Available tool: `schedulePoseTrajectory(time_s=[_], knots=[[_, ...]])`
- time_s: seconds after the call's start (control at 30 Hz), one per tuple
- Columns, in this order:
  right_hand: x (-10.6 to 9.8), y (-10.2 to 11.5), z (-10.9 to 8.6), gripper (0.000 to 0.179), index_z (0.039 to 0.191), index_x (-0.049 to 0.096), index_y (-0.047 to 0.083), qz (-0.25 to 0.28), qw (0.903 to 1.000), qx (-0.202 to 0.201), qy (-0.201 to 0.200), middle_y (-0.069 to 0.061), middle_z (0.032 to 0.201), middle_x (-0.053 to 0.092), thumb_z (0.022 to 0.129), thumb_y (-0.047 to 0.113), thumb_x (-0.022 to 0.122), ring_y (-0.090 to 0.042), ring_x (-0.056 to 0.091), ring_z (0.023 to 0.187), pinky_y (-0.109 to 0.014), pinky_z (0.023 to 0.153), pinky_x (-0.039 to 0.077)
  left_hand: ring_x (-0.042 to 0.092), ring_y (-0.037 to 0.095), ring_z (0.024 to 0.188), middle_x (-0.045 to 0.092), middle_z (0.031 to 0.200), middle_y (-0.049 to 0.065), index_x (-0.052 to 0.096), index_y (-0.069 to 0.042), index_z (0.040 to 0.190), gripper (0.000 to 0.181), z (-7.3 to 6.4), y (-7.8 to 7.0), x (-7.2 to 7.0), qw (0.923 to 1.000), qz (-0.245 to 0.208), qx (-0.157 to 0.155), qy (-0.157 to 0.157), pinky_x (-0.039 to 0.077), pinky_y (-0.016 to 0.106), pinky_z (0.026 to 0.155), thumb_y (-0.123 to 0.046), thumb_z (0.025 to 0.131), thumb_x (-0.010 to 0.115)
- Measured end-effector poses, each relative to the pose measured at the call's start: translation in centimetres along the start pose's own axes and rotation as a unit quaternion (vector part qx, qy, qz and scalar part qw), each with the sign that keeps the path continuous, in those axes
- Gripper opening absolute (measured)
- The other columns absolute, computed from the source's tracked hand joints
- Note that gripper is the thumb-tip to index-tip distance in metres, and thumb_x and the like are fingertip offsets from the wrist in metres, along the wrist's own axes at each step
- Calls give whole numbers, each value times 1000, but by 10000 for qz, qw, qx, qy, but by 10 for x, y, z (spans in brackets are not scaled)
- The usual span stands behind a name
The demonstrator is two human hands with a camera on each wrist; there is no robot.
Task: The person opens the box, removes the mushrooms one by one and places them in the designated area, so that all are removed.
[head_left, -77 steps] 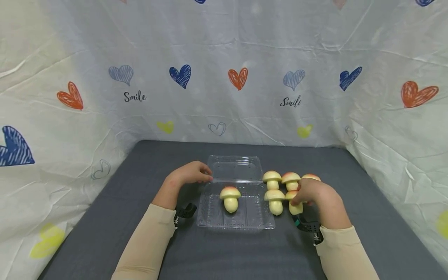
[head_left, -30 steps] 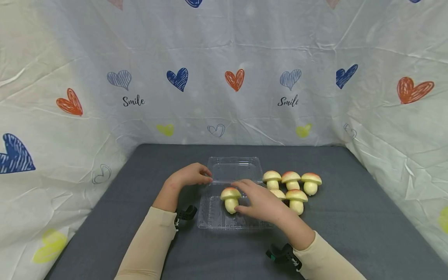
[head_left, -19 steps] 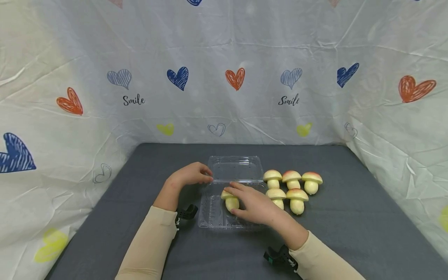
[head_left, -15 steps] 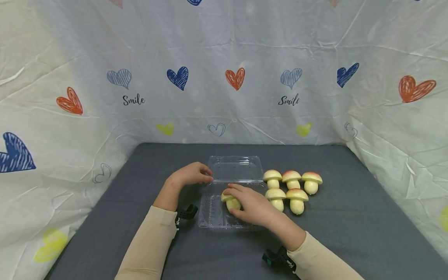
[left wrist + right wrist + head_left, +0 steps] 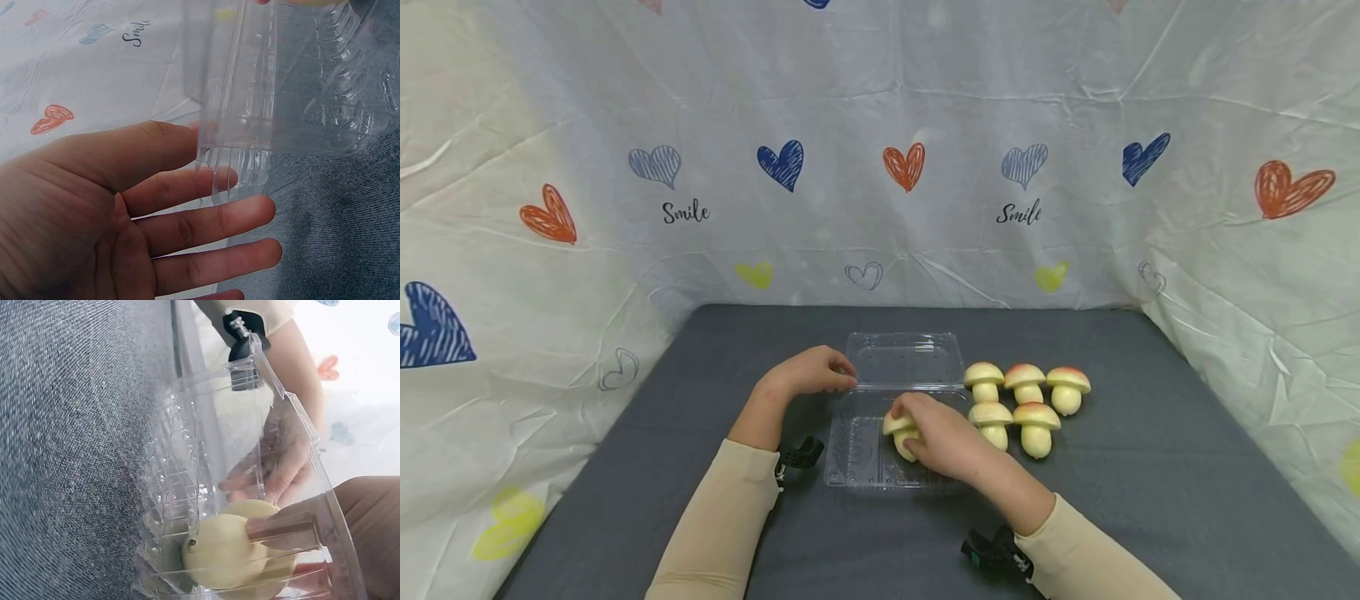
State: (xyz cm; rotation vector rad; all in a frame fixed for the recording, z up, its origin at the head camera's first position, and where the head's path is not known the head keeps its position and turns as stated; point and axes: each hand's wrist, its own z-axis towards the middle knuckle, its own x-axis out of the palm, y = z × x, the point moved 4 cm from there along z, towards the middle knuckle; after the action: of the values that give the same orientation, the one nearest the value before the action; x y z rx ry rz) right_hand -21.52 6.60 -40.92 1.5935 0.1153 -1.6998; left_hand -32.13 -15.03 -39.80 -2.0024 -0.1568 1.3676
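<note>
A clear plastic clamshell container point(image 5: 853, 450) lies with its lid point(image 5: 904, 358) laid back on the dark cloth. My left hand point(image 5: 808, 371) is at its left side, near the hinge. In the left wrist view the thumb and index finger of this left hand point(image 5: 119, 244) pinch the container's corner, the other fingers extended. My right hand point(image 5: 943, 437) reaches into the base and holds a toy mushroom point(image 5: 901, 443), pale yellow and slightly tilted. Through the plastic in the right wrist view, fingertips press against the mushroom point(image 5: 219, 553); part of its cap is hidden by the hand.
Several more toy mushrooms point(image 5: 1036, 433) stand in two rows just right of the container, some with reddish caps. The dark cloth point(image 5: 850, 550) covers the table. A white curtain point(image 5: 955, 83) with printed hearts encloses the back and sides.
My right hand has come left from the mushroom rows to the container and closed on the mushroom inside. That mushroom has shifted slightly right and tilted. My left hand stays in place.
</note>
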Motion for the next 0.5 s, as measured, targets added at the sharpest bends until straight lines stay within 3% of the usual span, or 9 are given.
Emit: schedulePoseTrajectory(time_s=[0.23,0.5], knots=[[0,-1,1,48,133,57,8,128,9999,1,93,-9,127,58,90,5,78,-24,63,105,-44,86,54,64,19,89,71,99,0,72,-6,127,34,0,0,0,10000,-17,3,-10,55,42,81,-27,100,69],[-10,2,-1,49,128,65,4,31,9999,-56,-137,-11,123,55,82,2,81,-23,61,95,-40,77,53,65,19,92,71,103,1,71,-6,128,34,1,0,0,10000,7,-45,-3,56,43,83,-26,101,69]])
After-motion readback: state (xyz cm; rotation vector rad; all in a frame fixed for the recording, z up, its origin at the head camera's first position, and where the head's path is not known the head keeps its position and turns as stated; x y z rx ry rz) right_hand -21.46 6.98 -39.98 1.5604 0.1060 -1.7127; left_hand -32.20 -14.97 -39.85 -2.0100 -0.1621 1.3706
